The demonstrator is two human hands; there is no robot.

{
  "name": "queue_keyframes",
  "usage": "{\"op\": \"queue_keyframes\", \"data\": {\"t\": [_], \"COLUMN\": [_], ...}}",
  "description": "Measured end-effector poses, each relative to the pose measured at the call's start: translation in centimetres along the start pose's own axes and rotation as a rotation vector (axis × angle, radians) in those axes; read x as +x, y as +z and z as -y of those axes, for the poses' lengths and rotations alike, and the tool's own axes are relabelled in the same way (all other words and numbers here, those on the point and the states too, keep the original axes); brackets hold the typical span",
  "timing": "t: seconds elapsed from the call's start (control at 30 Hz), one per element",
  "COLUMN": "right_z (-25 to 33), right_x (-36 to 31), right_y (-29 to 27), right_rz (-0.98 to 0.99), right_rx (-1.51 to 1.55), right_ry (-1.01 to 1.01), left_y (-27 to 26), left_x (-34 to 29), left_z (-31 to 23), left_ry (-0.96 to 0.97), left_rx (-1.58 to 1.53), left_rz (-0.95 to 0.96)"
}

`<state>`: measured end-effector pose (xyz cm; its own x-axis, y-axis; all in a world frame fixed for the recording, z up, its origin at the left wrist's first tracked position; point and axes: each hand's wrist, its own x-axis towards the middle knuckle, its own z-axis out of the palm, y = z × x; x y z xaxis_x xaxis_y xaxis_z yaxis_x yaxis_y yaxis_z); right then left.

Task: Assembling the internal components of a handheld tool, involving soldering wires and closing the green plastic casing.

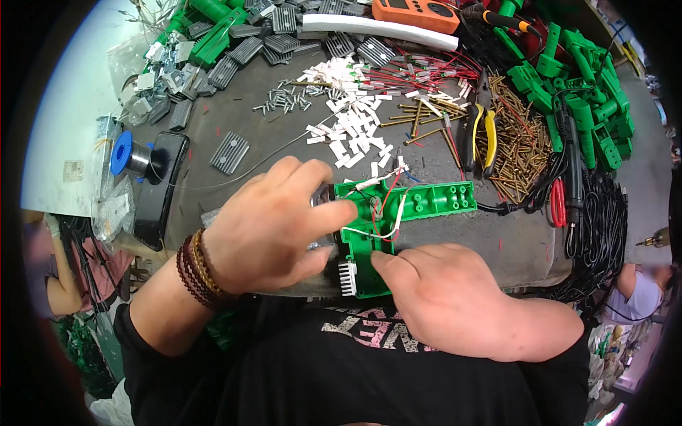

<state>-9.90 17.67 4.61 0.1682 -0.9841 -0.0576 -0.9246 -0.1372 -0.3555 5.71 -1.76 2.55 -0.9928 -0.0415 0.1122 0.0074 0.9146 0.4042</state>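
Observation:
A green plastic housing half point(433, 200) lies in front of me, its inside facing up. Red and white wires point(391, 231) run loosely through it, and a white comb-like part point(347, 278) sits at its lower left edge. My right hand point(444, 298) grips the lower section, fingers pressed together at its right side. At the opposite edge my left hand point(273, 224) is closed, with thumb and index finger near a dark, shiny part point(325, 194). The hand mostly covers that part, so its kind is hidden. A black cable point(497, 208) leaves the housing's right end.
Beyond the housing lie white sleeves point(348, 128), brass screws point(515, 135), yellow-handled pliers point(486, 142) and finned grey blocks point(230, 153). A solder spool point(123, 153) and a phone point(162, 188) are left. Green housings point(590, 92) and a soldering iron point(572, 170) lie right.

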Motion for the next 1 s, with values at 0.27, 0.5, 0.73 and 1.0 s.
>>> {"op": "queue_keyframes", "data": {"t": [0.27,0.5,0.73,1.0], "right_z": [-0.1,-3.4,-3.4,-1.9], "right_x": [-0.1,-4.0,-4.1,-2.9], "right_y": [0.3,-1.6,-3.0,-4.7], "right_rz": [-0.141,0.092,0.209,0.411], "right_rx": [0.147,0.579,1.018,0.706], "right_ry": [0.050,0.238,0.499,0.296], "left_y": [3.6,4.0,3.6,3.7], "left_x": [0.2,-0.2,-0.1,-0.5], "left_z": [-2.0,-1.0,-0.4,-0.1], "left_ry": [0.159,0.178,0.175,0.148], "left_rx": [-0.152,-0.250,-0.344,-0.363], "left_rz": [-0.274,-0.287,-0.245,-0.249]}}
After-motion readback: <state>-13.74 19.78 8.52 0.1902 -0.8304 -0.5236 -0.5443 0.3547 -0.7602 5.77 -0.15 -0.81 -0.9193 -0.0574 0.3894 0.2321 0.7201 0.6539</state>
